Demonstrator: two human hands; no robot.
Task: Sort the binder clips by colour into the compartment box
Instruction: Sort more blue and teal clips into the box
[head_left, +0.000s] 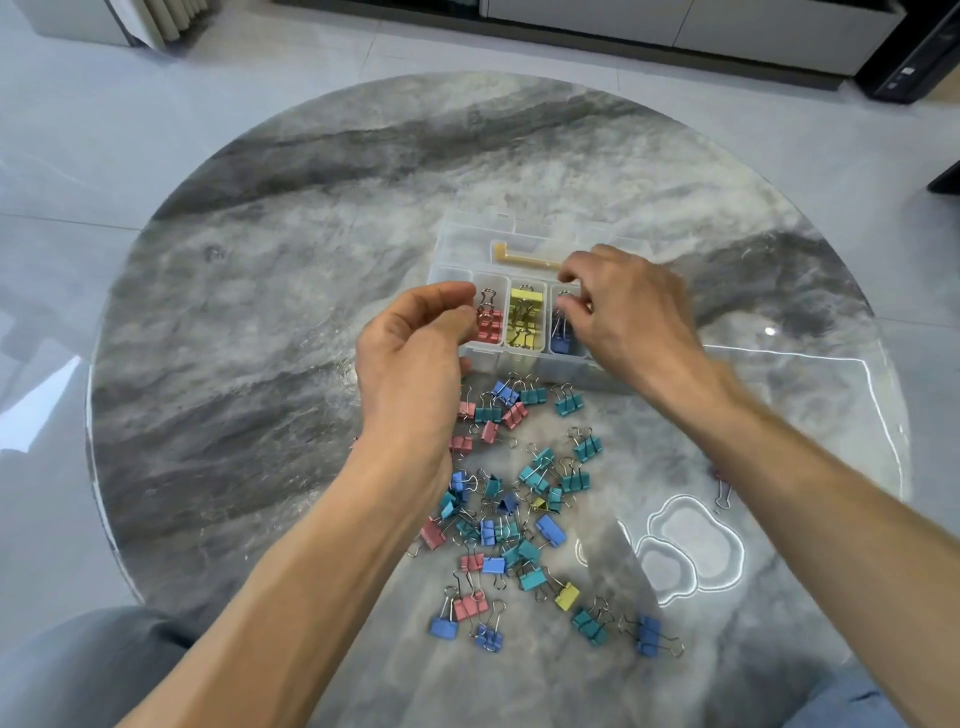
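A clear compartment box (524, 362) stands mid-table with its lid open behind it. Pink clips (491, 327), yellow clips (525, 312) and blue clips (560, 340) each lie in their own compartment. My left hand (415, 358) hovers at the pink compartment, fingertips pinching a pink clip at its left edge. Over the blue compartment, my right hand (628, 312) pinches the wire handle of a blue clip that hangs into it. A loose pile of pink, blue, teal and yellow clips (519, 514) is spread on the table in front of the box, between my forearms.
The round grey marble table (270, 312) has a glossy top and its rim curves close on both sides. A tan latch piece (522, 258) sits in the open lid. One stray clip (723, 491) lies by my right forearm. My knees show at the bottom corners.
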